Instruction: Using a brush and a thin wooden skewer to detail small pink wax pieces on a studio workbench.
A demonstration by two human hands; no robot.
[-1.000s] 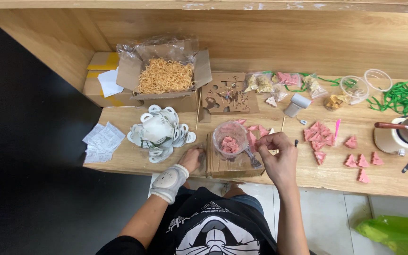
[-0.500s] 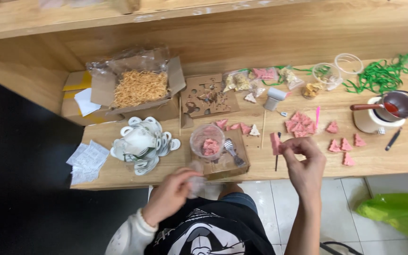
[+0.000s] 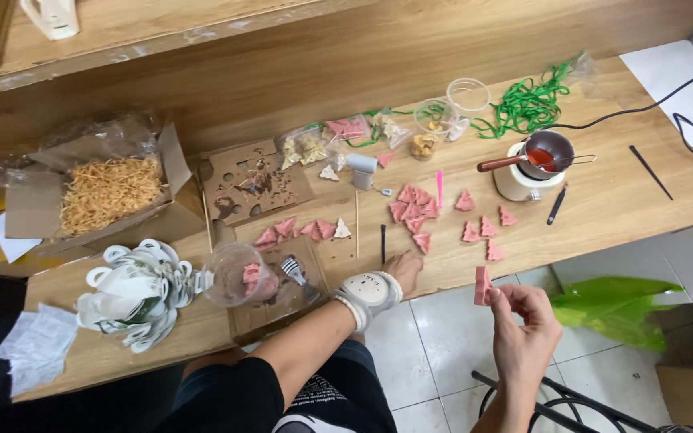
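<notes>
Head view: right hand (image 3: 523, 333) pinches pink piece (image 3: 483, 285); left hand (image 3: 399, 269) flat on table (image 3: 603, 208)

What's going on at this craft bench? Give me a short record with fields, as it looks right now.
Setting: wooden bench
Right hand: pinches a pink piece off the bench edge
Left hand: wrist-wrapped, rests on the bench by a thin dark stick
Nearby: pink triangles, clear cup with pink bits
Farther: small pot of red liquid, green cords, box of straw filler
</notes>
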